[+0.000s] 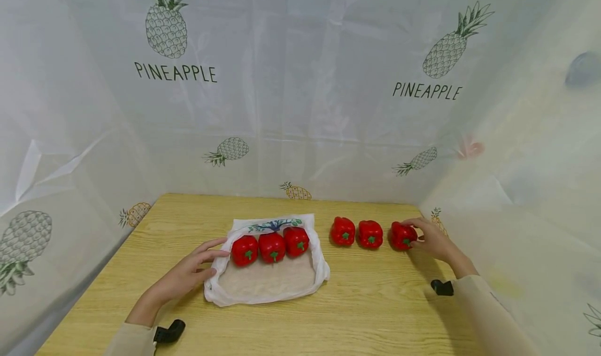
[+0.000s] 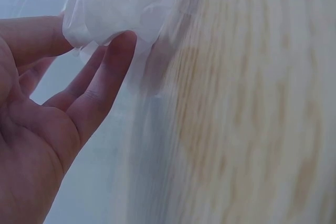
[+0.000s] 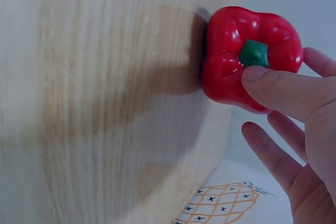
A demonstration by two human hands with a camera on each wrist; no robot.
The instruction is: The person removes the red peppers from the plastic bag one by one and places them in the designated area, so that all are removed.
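A white bag [image 1: 267, 297] with a rolled rim and a blue-green tree print lies open on the wooden table, with three red bell peppers [image 1: 272, 247] in a row along its far side. At its left rim my left hand [image 1: 188, 272] holds the bunched white material [image 2: 126, 9] between thumb and fingers. Two red peppers [image 1: 343, 231] [image 1: 370, 234] stand side by side to the right of the bag. Further right, my right hand [image 1: 434, 241] grips a third red pepper [image 3: 226, 51], thumb beside its green stem [image 3: 254, 53] and the other fingers partly hidden behind it.
White curtains [image 1: 300, 105] printed with pineapples hang behind and at both sides of the table [image 1: 366, 309]. Each sleeve carries a black wrist device, one at the left [image 1: 170, 331] and another at the right [image 1: 442, 287].
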